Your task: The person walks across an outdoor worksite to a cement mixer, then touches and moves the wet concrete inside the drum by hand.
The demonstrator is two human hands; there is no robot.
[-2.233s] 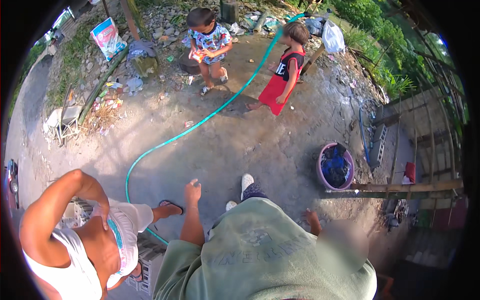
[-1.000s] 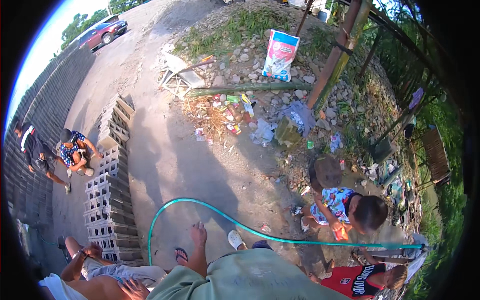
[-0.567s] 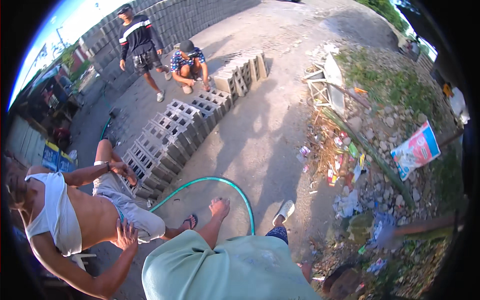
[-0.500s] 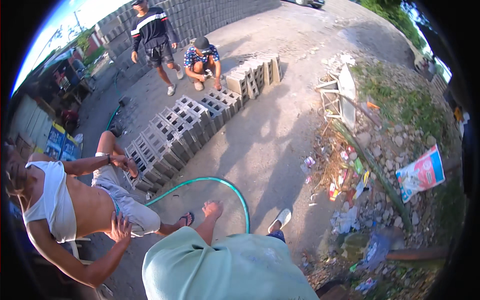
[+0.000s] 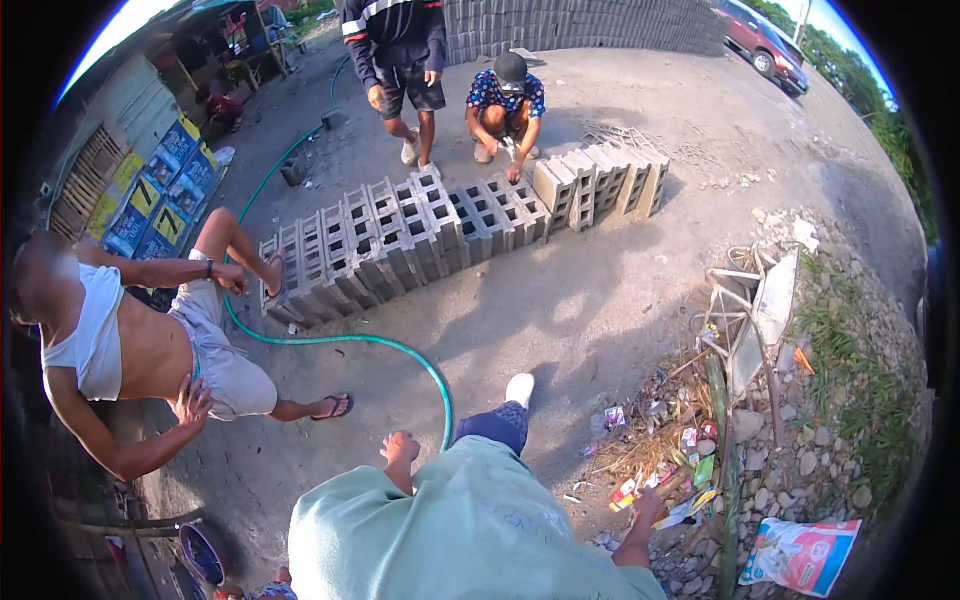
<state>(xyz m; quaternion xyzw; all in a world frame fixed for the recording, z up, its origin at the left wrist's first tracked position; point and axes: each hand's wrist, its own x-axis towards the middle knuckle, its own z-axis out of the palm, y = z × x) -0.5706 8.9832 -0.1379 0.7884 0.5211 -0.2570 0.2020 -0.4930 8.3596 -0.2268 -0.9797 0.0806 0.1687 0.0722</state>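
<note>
My left hand point(image 5: 400, 448) hangs in front of my pale green shirt point(image 5: 440, 530), its fingers loosely apart and nothing seen in them. The green hose point(image 5: 442, 385) curves along the ground close by it. My right hand point(image 5: 648, 508) is low on the right, fingers loosely bent and apart, with no object visible in it. In the picture it overlaps the edge of the scattered litter point(image 5: 625, 492). One white shoe point(image 5: 520, 389) of mine is forward on the ground. Ahead stands a long row of grey hollow concrete blocks point(image 5: 385, 235), with more blocks point(image 5: 595, 185) at its right end.
A person point(image 5: 130, 330) sits at the left, one foot on the blocks. Another person point(image 5: 508, 105) squats behind the row, a hand at a block; a third point(image 5: 400, 60) stands beside. To the right are a wheelbarrow point(image 5: 775, 300), stones, a green pole point(image 5: 722, 460) and a printed sack point(image 5: 800, 556).
My right hand has come into view, and my white shoe shows farther forward. The block row and people have shifted right in the picture. The standing person is nearer the blocks.
</note>
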